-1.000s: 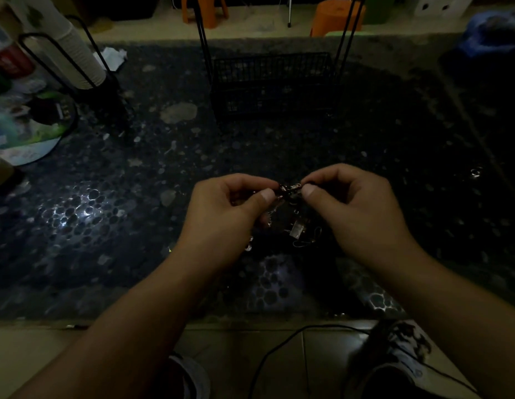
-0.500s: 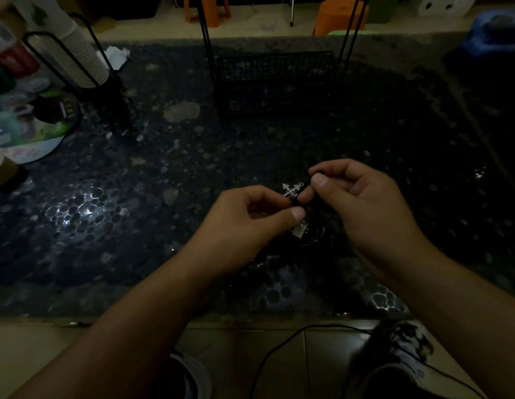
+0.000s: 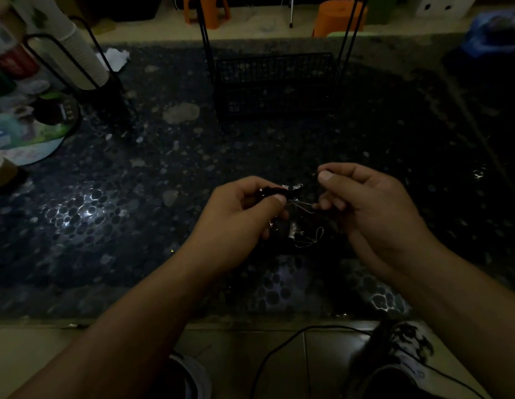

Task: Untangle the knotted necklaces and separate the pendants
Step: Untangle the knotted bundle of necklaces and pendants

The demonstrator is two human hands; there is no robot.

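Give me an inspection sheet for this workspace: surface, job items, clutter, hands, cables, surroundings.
Surface: dark pebble-patterned table, glossy, dimly lit.
Job's things: tangled necklaces held between the hands; a small pendant and thin loops hang below; knot detail too dark to tell.
Clutter: black wire basket at centre back; stack of paper cups in a wire holder; crumpled paper; round printed fan; tape roll.
Hands: left hand pinches the tangle; right hand pinches a strand.
Cables: black cable on the floor.
Surroundings: tiled floor; orange stools beyond the table; patterned shoe.
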